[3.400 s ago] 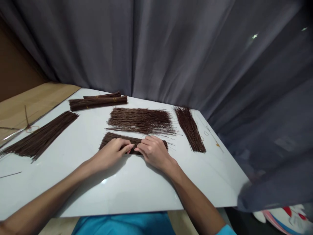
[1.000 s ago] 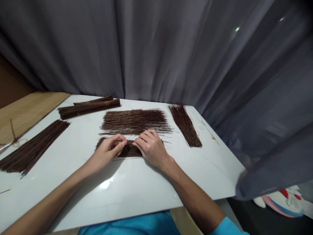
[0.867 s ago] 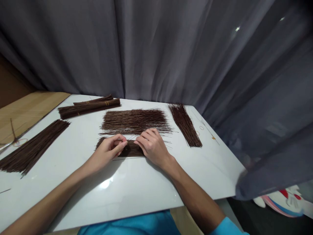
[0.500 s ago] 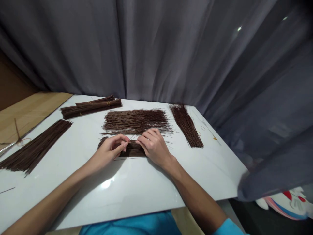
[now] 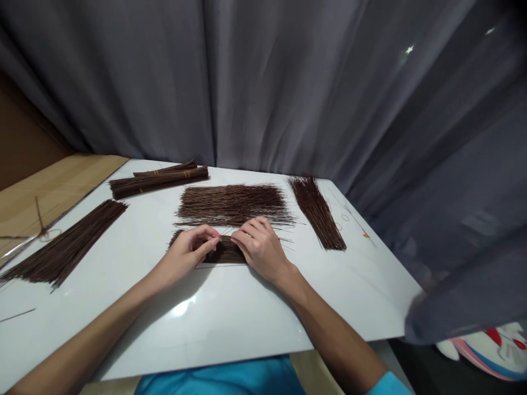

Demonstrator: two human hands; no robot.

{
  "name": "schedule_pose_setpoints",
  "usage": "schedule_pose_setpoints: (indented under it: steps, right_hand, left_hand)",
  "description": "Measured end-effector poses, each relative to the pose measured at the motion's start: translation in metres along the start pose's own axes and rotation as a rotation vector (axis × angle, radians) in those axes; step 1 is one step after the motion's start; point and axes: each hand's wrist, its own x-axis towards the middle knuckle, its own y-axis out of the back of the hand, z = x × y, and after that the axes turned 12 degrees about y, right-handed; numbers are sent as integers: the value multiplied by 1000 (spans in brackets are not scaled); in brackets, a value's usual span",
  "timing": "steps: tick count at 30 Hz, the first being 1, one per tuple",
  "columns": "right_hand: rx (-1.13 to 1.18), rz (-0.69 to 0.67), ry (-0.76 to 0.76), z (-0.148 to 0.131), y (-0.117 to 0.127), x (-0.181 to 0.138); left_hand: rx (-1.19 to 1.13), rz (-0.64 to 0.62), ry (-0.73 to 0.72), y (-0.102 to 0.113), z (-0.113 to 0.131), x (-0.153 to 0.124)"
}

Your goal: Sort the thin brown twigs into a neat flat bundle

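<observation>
My left hand [image 5: 190,245] is closed in a pinch above a near bundle of thin dark brown sticks [image 5: 229,251]. My right hand [image 5: 260,245] hovers over the same bundle's right part, its fingers curled and pinched close to the left fingertips. Between the two hands run very fine strands, apparently a thin brown stick held by both; the fingers partly hide it. Just beyond them lies a wide, loose spread of similar sticks [image 5: 234,204], with some ends poking out to the right.
Tied bundles [image 5: 160,182] lie at the back left and a loose bundle [image 5: 74,241] at the left. Another bundle [image 5: 317,214] rests on the right, beside rubber bands [image 5: 345,218]. Cardboard [image 5: 69,178] borders the white table [image 5: 230,323] on the left; a grey curtain [image 5: 255,82] hangs behind.
The whole view has shifted slightly, with things appearing a little further right. Both hands keep their pinch over the near bundle; the left fingertips are marginally closer to the right ones.
</observation>
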Motion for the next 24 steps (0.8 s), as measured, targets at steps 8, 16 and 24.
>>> schedule_pose_setpoints:
  steps: [8,16,24]
  right_hand:
    - [13,2,11,-4,0,0]
    - [57,49,16,-4,1,2]
    - [65,261,-44,-12,0,-1]
  left_hand:
    - [43,-10,-22,-4,4,-2]
    - [132,44,-80,2,2,-4]
    - [170,127,-102,7,-5,3]
